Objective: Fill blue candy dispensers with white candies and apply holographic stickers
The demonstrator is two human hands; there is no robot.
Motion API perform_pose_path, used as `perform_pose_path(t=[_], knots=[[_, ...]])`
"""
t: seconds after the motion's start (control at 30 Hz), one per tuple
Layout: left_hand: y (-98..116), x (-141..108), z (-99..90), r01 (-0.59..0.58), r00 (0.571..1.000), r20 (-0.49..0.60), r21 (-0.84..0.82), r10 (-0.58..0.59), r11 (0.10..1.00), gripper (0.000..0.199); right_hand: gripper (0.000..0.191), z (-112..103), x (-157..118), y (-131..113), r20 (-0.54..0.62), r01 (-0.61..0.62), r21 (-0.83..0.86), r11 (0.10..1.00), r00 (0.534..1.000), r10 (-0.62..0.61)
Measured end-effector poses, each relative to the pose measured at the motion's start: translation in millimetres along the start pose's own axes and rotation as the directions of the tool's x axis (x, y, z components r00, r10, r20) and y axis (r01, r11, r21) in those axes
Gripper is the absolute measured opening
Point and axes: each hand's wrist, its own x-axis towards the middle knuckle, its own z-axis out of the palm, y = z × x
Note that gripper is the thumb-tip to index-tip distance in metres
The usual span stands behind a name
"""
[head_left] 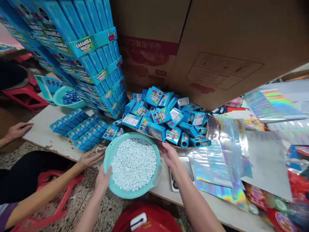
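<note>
Hold the bowl [130,194] level, gripped firmly in the left hand [102,178] — can't tell the grip of the right hand [170,156].

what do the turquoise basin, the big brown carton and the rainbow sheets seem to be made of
Basin: probably plastic, smooth, softly shiny, from its even colour and moulded-looking rim. Carton: likely cardboard, matte brown with printing. Sheets: glossy plastic film or foil-coated card, given the rainbow reflections; which is unclear.
</note>
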Motion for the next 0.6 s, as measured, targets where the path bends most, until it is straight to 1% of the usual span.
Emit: perform_pose_path(t=[0.03, 0.1, 0.17, 0.27, 0.33, 0.47, 0.6], knots=[[-1.5, -0.7, 2.7, 0.007, 1.0, 0.002, -0.104, -0.007, 0.995, 0.061, 0.031, 1.3, 0.9, 0.4, -0.002, -0.011, 0.024, 1.0, 1.0, 0.011], [-1.9, -3.0, 5.1, 0.021, 0.999, 0.042, -0.294, -0.009, 0.955, 0.067, 0.028, 3.3, 0.1, 1.4, 0.0, -0.029, 0.058, 0.998, 1.0, 0.029], [-1.4, -4.7, 3.5, 0.024, 0.996, 0.09, -0.389, 0.012, 0.921, 0.072, 0.026, 5.3, -3.1, 2.1, 0.013, -0.039, 0.09, 0.995, 0.999, 0.038], [-2.2, -6.0, -2.5, 0.018, 0.989, 0.145, -0.381, 0.041, 0.924, 0.073, 0.028, 8.7, -8.7, 1.8, 0.046, -0.045, 0.119, 0.992, 0.998, 0.039], [-2.6, -7.9, -5.3, 0.022, 0.987, 0.156, -0.35, 0.035, 0.937, 0.071, 0.03, 9.9, -11.9, 0.3, 0.05, -0.052, 0.097, 0.994, 0.998, 0.047], [1.5, -13.1, -3.4, 0.005, 0.985, 0.166, -0.307, 0.049, 0.952, 0.065, 0.038, 7.0, -15.2, -5.9, 0.058, -0.07, -0.025, 0.997, 0.996, 0.072], [11.2, -11.4, 1.0, -0.016, 0.976, 0.202, -0.286, 0.077, 0.958, 0.064, 0.043, 4.3, -12.2, -9.3, 0.091, -0.029, -0.187, 0.982, 0.995, 0.047]])
